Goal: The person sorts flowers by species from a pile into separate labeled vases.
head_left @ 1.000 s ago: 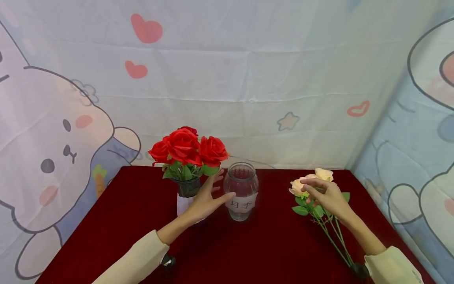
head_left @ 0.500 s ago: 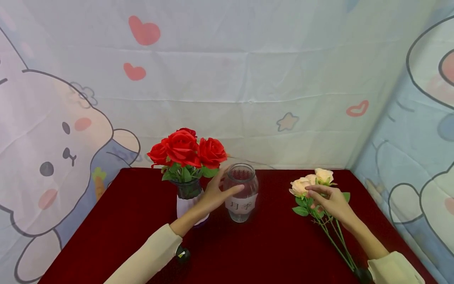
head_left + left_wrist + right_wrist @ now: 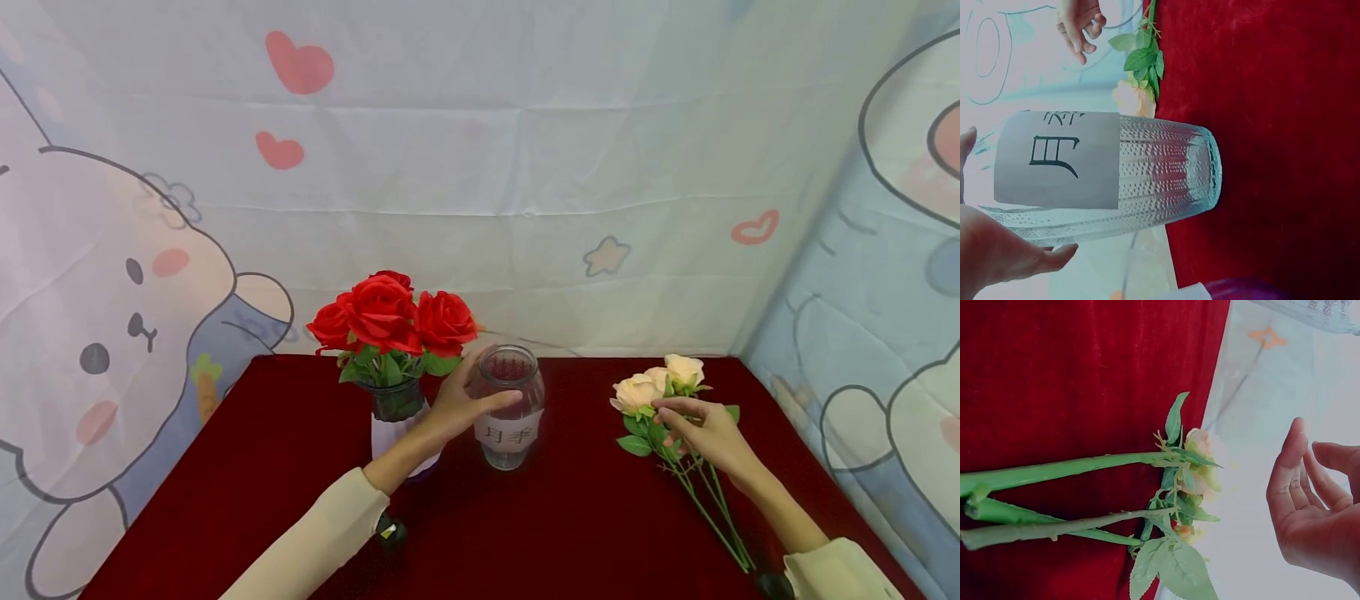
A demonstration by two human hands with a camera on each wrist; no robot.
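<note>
A clear glass jar with a white paper label stands upright in the middle of the table. My left hand holds its upper part from the left, thumb across the front and fingers partly hidden behind the glass. In the left wrist view the textured jar has its base on the red cloth. My right hand hovers over several pale peach roses lying on the right. Its fingers are loosely bent with nothing between them, and the right wrist view shows the hand apart from the green stems.
A vase with a pale wrap holds red roses just left of the jar, close behind my left forearm. Dark red cloth covers the table. A printed cartoon curtain hangs along the back and sides.
My left hand has moved right from beside the vase and closed round the jar's upper part. My right hand has drifted slightly right and down above the pale roses.
</note>
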